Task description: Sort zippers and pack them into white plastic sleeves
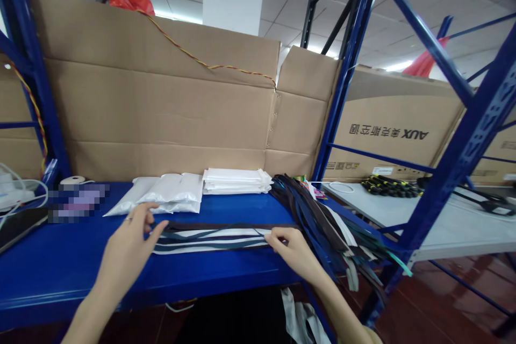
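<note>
Long flat strips [217, 242] in white, dark blue and brown lie side by side across the blue tabletop [64, 269]. My left hand [135, 231] is at their left end, thumb and forefinger apart, the thumb close to the ends. At the right end, my right hand [290, 244] has thumb and forefinger pinched on a dark blue strip. Just beyond that hand a thick bundle of similar strips [306, 220], mostly dark, spreads to the right and droops over the table edge.
Behind the strips lie plump white plastic packets [173, 191] and a stack of flat white packets [237, 180]. A cardboard panel [169, 102] closes off the back. A blue metal post [443, 172] rises at right, beside a grey table [382, 220] with black-and-yellow items.
</note>
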`<state>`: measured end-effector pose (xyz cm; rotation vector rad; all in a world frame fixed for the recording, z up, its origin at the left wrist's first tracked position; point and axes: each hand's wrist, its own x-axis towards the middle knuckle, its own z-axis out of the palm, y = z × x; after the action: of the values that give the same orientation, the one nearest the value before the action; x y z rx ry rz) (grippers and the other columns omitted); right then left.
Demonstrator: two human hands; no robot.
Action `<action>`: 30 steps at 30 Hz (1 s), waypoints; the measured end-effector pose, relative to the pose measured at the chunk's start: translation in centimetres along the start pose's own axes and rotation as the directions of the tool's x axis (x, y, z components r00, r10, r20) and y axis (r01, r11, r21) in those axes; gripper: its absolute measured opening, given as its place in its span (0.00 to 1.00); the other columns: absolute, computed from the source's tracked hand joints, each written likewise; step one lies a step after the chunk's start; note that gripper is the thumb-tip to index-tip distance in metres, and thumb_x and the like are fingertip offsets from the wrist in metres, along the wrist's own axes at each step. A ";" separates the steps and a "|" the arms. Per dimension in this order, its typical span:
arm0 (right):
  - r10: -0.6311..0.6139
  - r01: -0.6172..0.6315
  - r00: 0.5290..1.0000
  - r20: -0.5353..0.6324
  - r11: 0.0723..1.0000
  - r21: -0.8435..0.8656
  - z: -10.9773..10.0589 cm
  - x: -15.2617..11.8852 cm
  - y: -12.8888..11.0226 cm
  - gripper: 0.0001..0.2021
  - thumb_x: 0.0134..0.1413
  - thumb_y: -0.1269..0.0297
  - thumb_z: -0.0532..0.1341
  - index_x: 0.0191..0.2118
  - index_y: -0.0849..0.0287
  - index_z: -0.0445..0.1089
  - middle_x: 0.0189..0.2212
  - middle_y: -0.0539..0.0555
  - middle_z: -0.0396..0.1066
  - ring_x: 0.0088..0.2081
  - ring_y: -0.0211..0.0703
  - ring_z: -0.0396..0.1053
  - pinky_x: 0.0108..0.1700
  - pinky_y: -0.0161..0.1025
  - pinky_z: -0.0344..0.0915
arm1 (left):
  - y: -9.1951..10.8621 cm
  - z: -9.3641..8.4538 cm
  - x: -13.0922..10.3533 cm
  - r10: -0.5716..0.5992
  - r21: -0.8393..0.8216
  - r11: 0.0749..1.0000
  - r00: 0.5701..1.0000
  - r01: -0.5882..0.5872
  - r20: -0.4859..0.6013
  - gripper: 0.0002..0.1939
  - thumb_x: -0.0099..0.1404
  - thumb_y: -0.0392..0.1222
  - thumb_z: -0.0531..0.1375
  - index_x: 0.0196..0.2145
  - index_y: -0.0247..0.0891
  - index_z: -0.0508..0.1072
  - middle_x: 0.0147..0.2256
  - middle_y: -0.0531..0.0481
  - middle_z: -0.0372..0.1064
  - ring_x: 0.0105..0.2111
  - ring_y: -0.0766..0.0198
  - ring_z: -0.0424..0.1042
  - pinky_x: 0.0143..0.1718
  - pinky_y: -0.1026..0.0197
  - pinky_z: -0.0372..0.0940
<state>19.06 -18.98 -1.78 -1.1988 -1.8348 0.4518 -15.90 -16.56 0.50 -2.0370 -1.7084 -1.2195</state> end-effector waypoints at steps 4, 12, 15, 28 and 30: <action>-0.012 -0.025 0.981 0.192 0.981 0.190 2.0 -0.7 -2.5 0.22 0.61 0.53 0.51 0.19 0.60 0.58 0.18 0.48 0.58 0.24 0.35 0.57 0.30 0.34 0.52 | 5.4 1.7 -1.7 0.117 -0.310 0.949 0.974 -0.052 0.195 0.10 0.65 0.46 0.52 0.42 0.40 0.63 0.33 0.52 0.67 0.31 0.65 0.68 0.34 0.62 0.63; -0.097 -0.010 0.961 0.259 0.923 0.384 4.2 -1.7 -4.3 0.22 0.61 0.51 0.51 0.21 0.61 0.59 0.20 0.47 0.57 0.25 0.34 0.54 0.31 0.33 0.52 | 11.4 3.2 -5.5 0.330 -0.486 0.871 0.823 -0.076 0.463 0.11 0.68 0.44 0.51 0.29 0.39 0.66 0.30 0.53 0.68 0.30 0.65 0.67 0.33 0.64 0.61; -0.105 -0.011 0.958 0.266 0.916 0.401 4.5 -1.8 -4.3 0.22 0.60 0.51 0.52 0.21 0.61 0.59 0.20 0.47 0.56 0.25 0.34 0.54 0.31 0.34 0.51 | 11.1 3.7 -5.5 0.329 -0.473 0.877 0.822 -0.083 0.466 0.12 0.68 0.44 0.50 0.28 0.39 0.65 0.29 0.53 0.67 0.30 0.65 0.67 0.33 0.63 0.60; -0.038 -0.102 0.977 0.210 0.782 0.615 5.8 -2.3 -4.8 0.09 0.58 0.59 0.57 0.37 0.57 0.57 0.25 0.46 0.59 0.28 0.34 0.58 0.33 0.33 0.55 | 9.7 3.9 -4.9 0.480 -0.317 0.867 0.817 -0.385 0.319 0.12 0.69 0.37 0.47 0.32 0.40 0.67 0.32 0.51 0.69 0.34 0.62 0.69 0.37 0.59 0.63; -0.037 -0.100 0.978 0.205 0.779 0.618 5.8 -2.3 -4.7 0.09 0.59 0.58 0.56 0.38 0.57 0.58 0.24 0.46 0.59 0.27 0.34 0.59 0.33 0.33 0.55 | 9.4 4.4 -5.0 0.541 -0.210 0.841 0.796 -0.499 0.273 0.12 0.69 0.37 0.47 0.33 0.39 0.68 0.33 0.49 0.69 0.35 0.59 0.69 0.39 0.55 0.63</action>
<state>12.06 -22.30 -2.78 -0.7298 -1.6236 1.1462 -5.42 -20.19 -2.72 -2.6619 -1.0482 -0.8569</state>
